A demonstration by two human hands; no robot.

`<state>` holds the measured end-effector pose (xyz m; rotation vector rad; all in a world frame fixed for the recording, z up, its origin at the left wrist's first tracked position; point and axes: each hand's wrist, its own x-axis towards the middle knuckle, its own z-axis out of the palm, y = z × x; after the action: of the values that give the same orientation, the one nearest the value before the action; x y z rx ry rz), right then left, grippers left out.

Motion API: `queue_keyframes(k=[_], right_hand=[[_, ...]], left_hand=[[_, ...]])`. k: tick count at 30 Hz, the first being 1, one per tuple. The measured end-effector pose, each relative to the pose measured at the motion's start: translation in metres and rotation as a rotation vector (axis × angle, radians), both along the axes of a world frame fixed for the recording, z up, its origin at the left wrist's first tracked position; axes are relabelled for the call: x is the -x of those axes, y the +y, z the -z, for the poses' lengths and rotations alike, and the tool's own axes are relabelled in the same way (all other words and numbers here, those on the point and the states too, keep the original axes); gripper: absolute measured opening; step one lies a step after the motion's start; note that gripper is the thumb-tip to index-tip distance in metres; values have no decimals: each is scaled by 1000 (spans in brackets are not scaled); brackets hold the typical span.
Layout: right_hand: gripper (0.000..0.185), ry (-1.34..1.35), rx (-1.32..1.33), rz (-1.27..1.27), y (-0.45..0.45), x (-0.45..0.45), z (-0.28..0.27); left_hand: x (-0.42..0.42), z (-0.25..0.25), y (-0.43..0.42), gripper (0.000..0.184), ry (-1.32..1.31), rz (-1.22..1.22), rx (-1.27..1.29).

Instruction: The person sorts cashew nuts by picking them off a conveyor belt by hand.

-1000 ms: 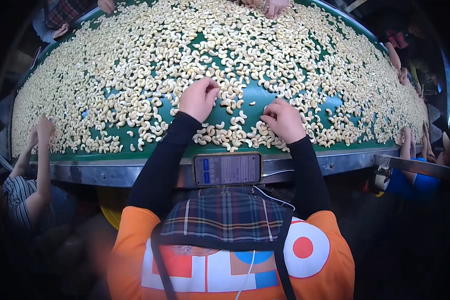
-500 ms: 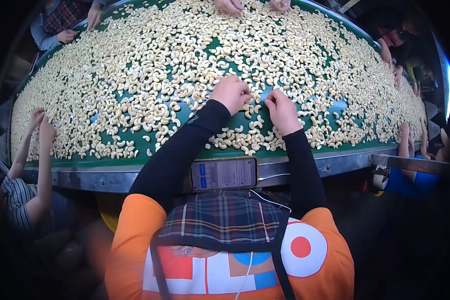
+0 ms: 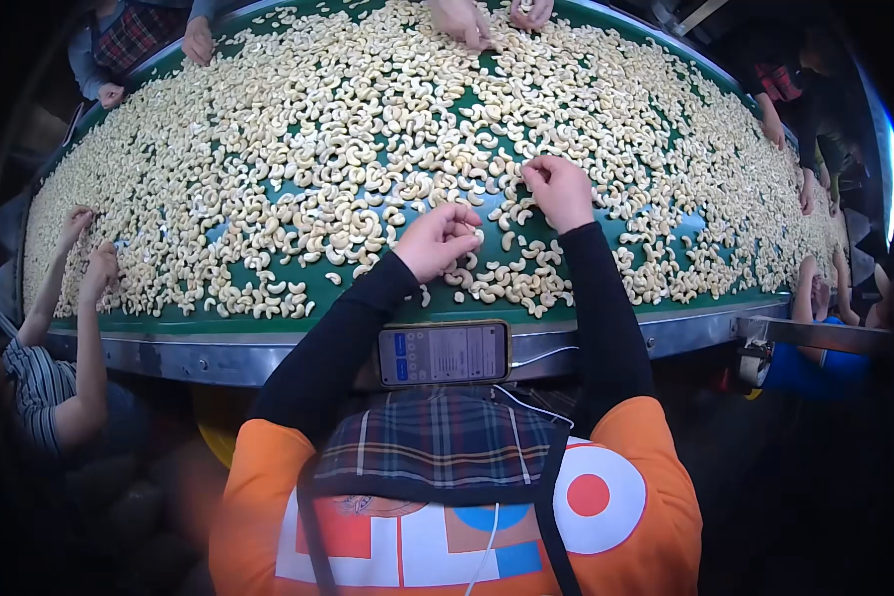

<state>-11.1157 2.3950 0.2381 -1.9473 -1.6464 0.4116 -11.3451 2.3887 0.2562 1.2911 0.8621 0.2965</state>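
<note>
Pale cashew nuts (image 3: pixel 348 149) lie scattered over a green belt (image 3: pixel 258 275) in front of me. My left hand (image 3: pixel 437 241) is low over the near part of the belt, its fingers closed, with a cashew nut (image 3: pixel 479 236) showing at the fingertips. Farther out and to the right, my right hand (image 3: pixel 560 193) is held in a pinch just above the nuts. Whatever is between its thumb and finger is too small to make out. Loose nuts surround both hands.
A phone (image 3: pixel 445 355) with a lit screen and a white cable rests by the metal belt edge (image 3: pixel 666 335). Other people's hands work at the far side (image 3: pixel 462 22), the left (image 3: pixel 99 270) and the right (image 3: pixel 815 288) of the belt.
My left hand has drawn back toward me and slightly left. My right hand has moved a little farther out. The nuts near me have shifted to the right with the belt.
</note>
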Motion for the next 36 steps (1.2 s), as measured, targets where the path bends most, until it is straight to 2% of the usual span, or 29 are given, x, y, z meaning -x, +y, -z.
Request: queue_keyframes(k=[2,3,6,7,10,11,14,15,16,17,18,19,20,23,24,26,27,28,30,31,34,35,36], right_hand=[[17,-287,-28,-22,18,10,10],[17,-284,-30,-24,19,13,12],[19,-285,-16,-125,15,18,13],[19,-287,-17,-127,10,19,13],[20,1356,128,94,-14,32,-2],[20,1355,131,95,-13,38,-3],[19,1162,70,72,-11,66,-4],[19,1160,70,73,-9,75,-5],[18,707,83,6,-7,84,-7],[18,254,91,-59,-5,93,-9],[17,-200,94,-120,-3,98,-11],[17,-204,92,-121,-3,101,-13],[17,-127,130,-111,-5,103,-14],[18,32,202,-90,-11,102,-12],[18,404,187,-13,-14,94,-7],[19,1144,148,142,-18,86,3],[19,1144,148,143,-14,89,7],[19,917,69,126,-7,91,10],[18,460,-85,91,6,97,14],[18,462,-87,94,9,101,15],[11,-491,-76,11,16,115,18],[11,-492,-76,12,15,117,19],[13,-142,-56,43,13,116,21]], left_hand=[[18,3,-1,12,-326,-203,335],[27,-2,-2,12,-323,-205,333],[51,-21,-7,10,-404,-432,595],[60,-16,-5,10,-407,-433,594],[84,6,-1,14,-176,-339,116],[86,7,1,14,-177,-340,119],[75,2,24,15,265,-217,-586],[64,-4,32,15,297,-207,-730],[54,-9,42,14,329,-199,-874],[45,0,55,14,328,-202,-874],[37,14,67,13,299,-203,-1102],[34,29,75,12,267,-203,-1329],[34,26,76,12,263,-208,-1332],[41,18,76,18,408,54,-1266],[47,14,74,18,407,53,-1268],[66,-9,62,21,338,58,-715],[75,-13,56,22,299,63,-439],[83,-12,50,22,300,67,-438],[100,-7,42,20,-162,-199,166],[109,-3,40,19,-391,-328,471],[144,14,41,16,-512,-253,539],[156,16,41,15,-573,-218,574],[169,17,39,15,-572,-216,575]])
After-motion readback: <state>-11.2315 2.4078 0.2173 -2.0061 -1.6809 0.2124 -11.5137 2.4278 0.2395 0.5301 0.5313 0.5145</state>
